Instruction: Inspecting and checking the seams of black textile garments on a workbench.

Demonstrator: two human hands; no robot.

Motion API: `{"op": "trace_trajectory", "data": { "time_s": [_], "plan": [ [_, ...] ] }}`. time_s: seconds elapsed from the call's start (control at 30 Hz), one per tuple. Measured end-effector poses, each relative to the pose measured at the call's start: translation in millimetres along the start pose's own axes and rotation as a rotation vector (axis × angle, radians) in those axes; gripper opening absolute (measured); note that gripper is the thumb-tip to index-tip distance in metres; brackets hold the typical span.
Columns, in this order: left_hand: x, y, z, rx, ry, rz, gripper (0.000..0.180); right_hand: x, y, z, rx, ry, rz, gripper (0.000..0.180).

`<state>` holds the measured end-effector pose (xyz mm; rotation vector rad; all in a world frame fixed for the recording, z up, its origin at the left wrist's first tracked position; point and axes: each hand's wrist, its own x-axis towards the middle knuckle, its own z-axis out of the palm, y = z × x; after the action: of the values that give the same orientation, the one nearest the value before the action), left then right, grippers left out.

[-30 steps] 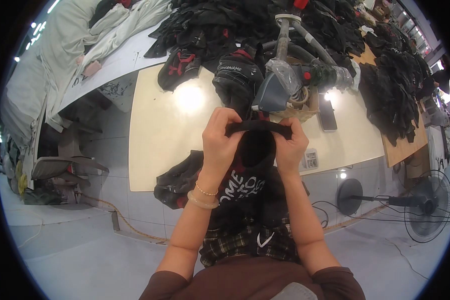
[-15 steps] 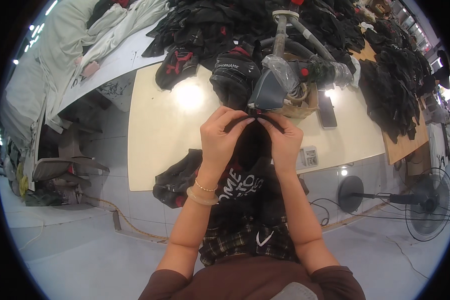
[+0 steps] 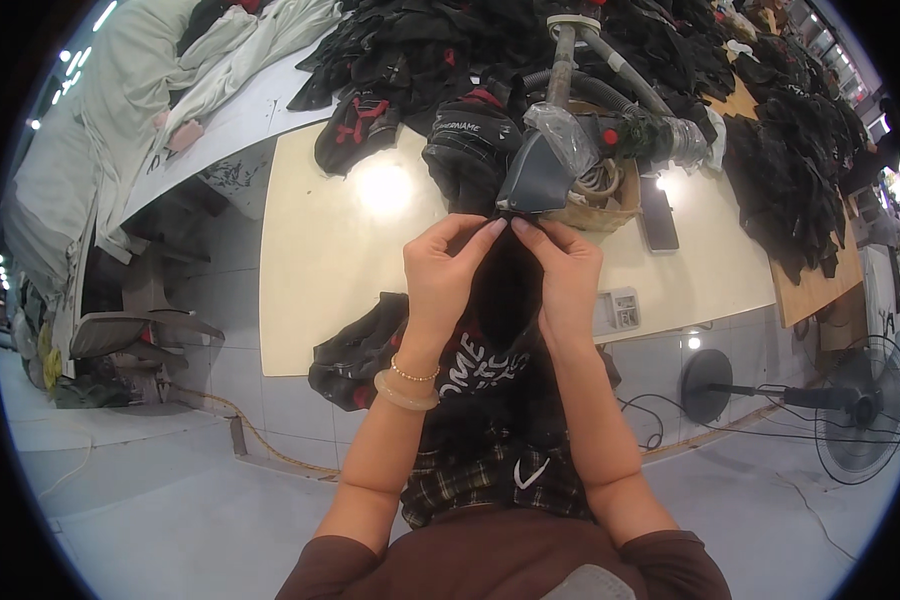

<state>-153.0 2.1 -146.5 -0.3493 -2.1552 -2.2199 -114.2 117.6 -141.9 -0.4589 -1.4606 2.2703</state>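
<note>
My left hand [image 3: 438, 268] and my right hand [image 3: 570, 278] meet at the front of a grey-blue machine head [image 3: 536, 180] partly wrapped in clear plastic. Thumb and fingers of each hand pinch the edge of a black garment [image 3: 508, 285]. That edge lies right at the machine's lower front lip; whether it goes inside is hidden by my fingertips. The rest of the garment hangs down between my forearms toward my lap, with white lettering and some red on the dark cloth there. Beyond the left hand lies another dark garment [image 3: 460, 160] with red trim, close beside the machine.
Around the machine are thick hoses and a cardboard box [image 3: 610, 205]. The pale tabletop [image 3: 315, 250] bears a phone [image 3: 660, 222] and a small grey tray [image 3: 618, 310]. Black garments [image 3: 410, 55] pile at the back. A fan [image 3: 858, 405] stands right, a chair [image 3: 130, 330] left.
Both hands have shifted slightly away from me, bringing the pinched edge closer against the machine's lip. The view has tilted a little.
</note>
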Motion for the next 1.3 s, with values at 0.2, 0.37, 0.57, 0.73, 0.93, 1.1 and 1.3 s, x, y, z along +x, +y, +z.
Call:
{"op": "trace_trajectory", "data": {
  "time_s": [0.2, 0.37, 0.57, 0.73, 0.93, 1.1, 1.3],
  "plan": [
    [1, 1, 4, -0.007, -0.011, 0.0, 0.013, -1, -4, -2, 0.022, 0.012, 0.002, 0.01],
    [2, 1, 3, 0.002, -0.008, -0.015, 0.013, -1, -2, -1, 0.041, 0.026, 0.011, 0.009],
    [3, 0, 5, 0.034, -0.036, 0.033, 0.014, -4, -5, -3, 0.035, 0.029, 0.034, 0.009],
    [3, 4, 3, 0.038, -0.021, -0.002, 0.014, -3, -2, -2, 0.05, 0.014, 0.013, 0.009],
    [3, 2, 6, 0.054, -0.023, 0.074, 0.014, -5, -5, -3, 0.042, 0.027, 0.016, 0.009],
    [0, -2, 1, 0.223, -0.046, 0.253, 0.012, -2, 5, -24, -0.598, 0.012, -0.506, 0.011],
    [-8, -8, 2, 0.328, 0.072, 0.365, 0.015, 3, 11, -25, -0.627, 0.06, -0.629, 0.015]
  ]
}}
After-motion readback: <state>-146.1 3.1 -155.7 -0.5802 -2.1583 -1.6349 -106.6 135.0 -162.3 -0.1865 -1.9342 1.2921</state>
